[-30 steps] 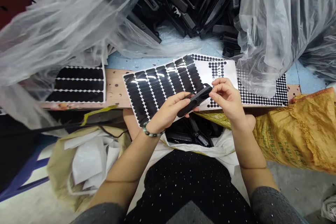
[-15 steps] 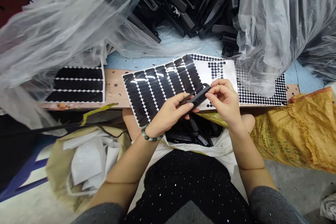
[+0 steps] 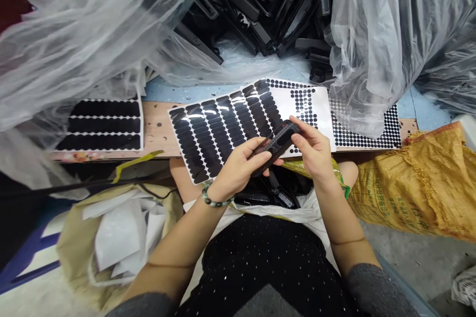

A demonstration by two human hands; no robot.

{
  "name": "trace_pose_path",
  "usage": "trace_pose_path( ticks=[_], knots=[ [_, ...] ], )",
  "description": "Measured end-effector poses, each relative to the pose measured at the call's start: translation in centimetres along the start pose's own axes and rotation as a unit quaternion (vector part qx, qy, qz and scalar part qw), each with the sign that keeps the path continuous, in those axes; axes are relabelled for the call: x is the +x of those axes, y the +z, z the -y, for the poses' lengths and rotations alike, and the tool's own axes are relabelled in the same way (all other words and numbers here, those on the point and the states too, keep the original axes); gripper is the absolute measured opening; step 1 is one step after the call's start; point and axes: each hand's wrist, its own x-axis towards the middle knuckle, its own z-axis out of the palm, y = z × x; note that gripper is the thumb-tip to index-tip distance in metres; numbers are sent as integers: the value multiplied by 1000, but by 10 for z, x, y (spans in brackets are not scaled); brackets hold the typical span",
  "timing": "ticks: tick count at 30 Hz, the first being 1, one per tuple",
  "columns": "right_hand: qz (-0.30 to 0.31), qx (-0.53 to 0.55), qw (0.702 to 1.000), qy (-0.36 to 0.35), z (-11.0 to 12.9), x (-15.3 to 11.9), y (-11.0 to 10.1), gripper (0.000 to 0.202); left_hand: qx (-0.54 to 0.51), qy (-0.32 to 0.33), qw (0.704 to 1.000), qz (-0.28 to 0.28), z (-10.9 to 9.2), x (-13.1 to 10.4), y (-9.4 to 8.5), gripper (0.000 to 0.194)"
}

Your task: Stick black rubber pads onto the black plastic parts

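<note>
A long black plastic part [image 3: 275, 148] with a textured face and rounded ends is held slantwise above my lap. My left hand [image 3: 241, 163] wraps round its near end, thumb along the side. At the far end, the fingers and thumb of my right hand [image 3: 314, 146] grip it at the edge. Just behind lies a white sheet of black oblong stickers [image 3: 223, 124]. Beside that sheet is another with small round black dots [image 3: 303, 104], partly covered by my right hand. More black parts [image 3: 277, 190] lie in a white bag on my lap.
A heap of black plastic parts [image 3: 256, 15] lies at the back between clear plastic sheeting [image 3: 92, 25]. Another sticker sheet [image 3: 104, 126] is at the left. A beige bag [image 3: 74, 242] holds white paper; a yellow woven sack [image 3: 416, 183] stands at the right.
The black part has been turned in my hands, so its textured face now shows. My right hand has shifted from its upper face to a grip at the far end.
</note>
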Motion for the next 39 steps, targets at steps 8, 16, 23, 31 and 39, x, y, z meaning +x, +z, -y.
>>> trace_pose_path(
  ticks=[8,16,23,31,39],
  knots=[
    [-69,58,996,-14,-10,-5,4,32,132,36,990,-21,15,-4,-5,32],
    [-1,-182,983,-36,-36,-15,-19,36,340,183,914,-125,16,5,-53,37],
    [-56,-127,989,44,-67,22,33,42,293,320,872,-228,-56,113,-82,22],
    [-23,-146,988,32,-64,5,67,48,609,282,714,-198,-92,224,-96,41],
    [-86,-263,959,-65,-62,14,13,26,648,309,687,-113,-70,215,-92,10]
  ],
)
